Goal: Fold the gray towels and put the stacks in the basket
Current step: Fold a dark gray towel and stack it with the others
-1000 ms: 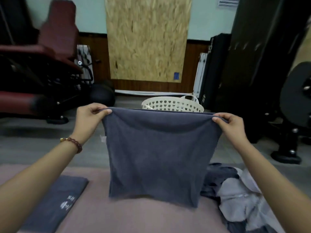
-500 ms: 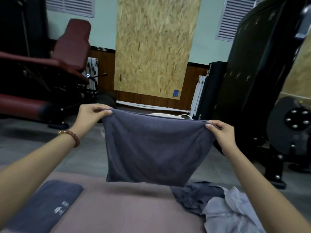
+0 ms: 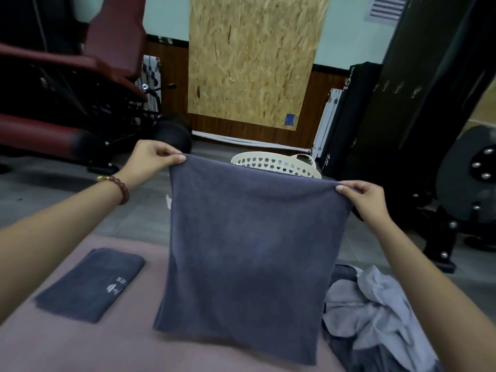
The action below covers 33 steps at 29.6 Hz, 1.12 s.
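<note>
A dark gray towel (image 3: 247,253) hangs doubled over in front of me, its lower edge reaching the mauve padded surface (image 3: 80,342). My left hand (image 3: 150,159) pinches its top left corner and my right hand (image 3: 365,200) pinches its top right corner. One folded gray towel (image 3: 91,284) with a white logo lies flat on the pad at the left. A loose pile of gray towels (image 3: 375,312) sits at the right. The cream basket (image 3: 276,163) with heart-shaped holes stands on the floor beyond the held towel, partly hidden by it.
A dark red gym bench and machine (image 3: 67,76) stand at the left. Black equipment with a weight plate (image 3: 467,183) fills the right side. A chipboard panel (image 3: 255,57) leans on the far wall. Gray floor lies between the pad and the basket.
The towel has come down from mid-air, and its lower edge now meets the pad. My view has tipped downward, so the basket shows above the towel again.
</note>
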Each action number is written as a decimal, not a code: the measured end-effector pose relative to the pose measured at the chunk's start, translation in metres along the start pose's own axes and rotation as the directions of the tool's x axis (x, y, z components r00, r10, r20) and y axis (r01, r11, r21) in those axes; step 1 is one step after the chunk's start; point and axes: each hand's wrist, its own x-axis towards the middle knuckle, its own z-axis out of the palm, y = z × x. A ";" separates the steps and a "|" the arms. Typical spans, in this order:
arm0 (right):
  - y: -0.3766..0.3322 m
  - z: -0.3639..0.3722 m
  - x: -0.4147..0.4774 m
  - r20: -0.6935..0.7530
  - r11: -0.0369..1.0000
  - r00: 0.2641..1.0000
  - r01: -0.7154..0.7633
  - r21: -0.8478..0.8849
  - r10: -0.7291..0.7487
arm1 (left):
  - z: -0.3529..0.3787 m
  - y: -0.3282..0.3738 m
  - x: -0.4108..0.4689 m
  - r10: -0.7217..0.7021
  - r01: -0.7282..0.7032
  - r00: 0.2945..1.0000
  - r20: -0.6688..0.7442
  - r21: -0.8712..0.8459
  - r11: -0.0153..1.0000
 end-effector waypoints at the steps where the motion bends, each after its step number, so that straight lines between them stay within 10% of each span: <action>1: 0.002 0.003 -0.003 -0.007 1.000 1.000 -0.009 0.003 0.009 | 0.001 -0.002 -0.001 0.003 -0.003 1.000 -0.013 0.000 1.000; 16: -0.015 0.034 -0.047 0.129 0.999 0.991 0.024 0.029 -0.028 | 0.009 -0.009 -0.044 -0.045 0.056 0.985 -0.168 0.057 0.997; 23: -0.043 0.024 -0.065 -0.106 0.975 0.978 0.191 0.118 -0.179 | 0.008 0.025 -0.055 0.226 -0.254 0.854 -0.469 0.005 0.967; 33: 0.086 0.104 -0.059 0.099 0.972 0.994 -0.031 -0.232 0.056 | 0.063 -0.134 -0.068 -0.016 0.033 0.973 -0.231 0.072 0.997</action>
